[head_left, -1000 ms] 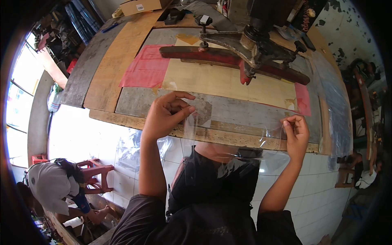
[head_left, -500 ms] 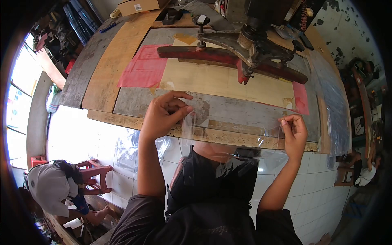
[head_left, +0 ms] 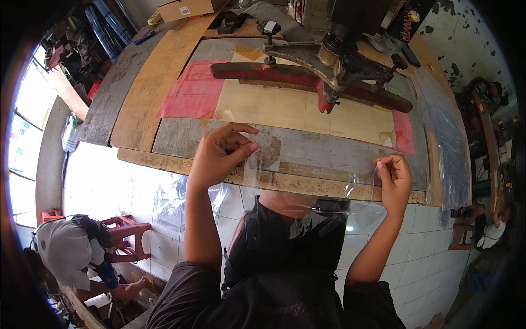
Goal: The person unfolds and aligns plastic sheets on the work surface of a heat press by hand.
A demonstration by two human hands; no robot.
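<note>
A clear plastic sheet (head_left: pixel 307 205) hangs between my two hands, over the table's front edge and in front of my lap. My left hand (head_left: pixel 222 153) pinches its left corner between thumb and fingers. At the right, my right hand (head_left: pixel 395 174) is closed on the other upper corner. Beyond my hands, a cream sheet (head_left: pixel 296 104) with pink pieces (head_left: pixel 192 90) at its ends lies on the grey plate (head_left: pixel 329 141). Above it stands a press with a dark red bar (head_left: pixel 274 74).
More clear plastic (head_left: pixel 446 137) lies along the table's right side. A cardboard box (head_left: pixel 186 7) and blue pen (head_left: pixel 144 38) are at the back left. A person in a white cap (head_left: pixel 66 247) sits low at left by a red stool (head_left: pixel 129 236); another person (head_left: pixel 493 233) is far right.
The view has shifted slightly, so the table and press appear a little further left. Both hands keep their hold on the plastic sheet.
</note>
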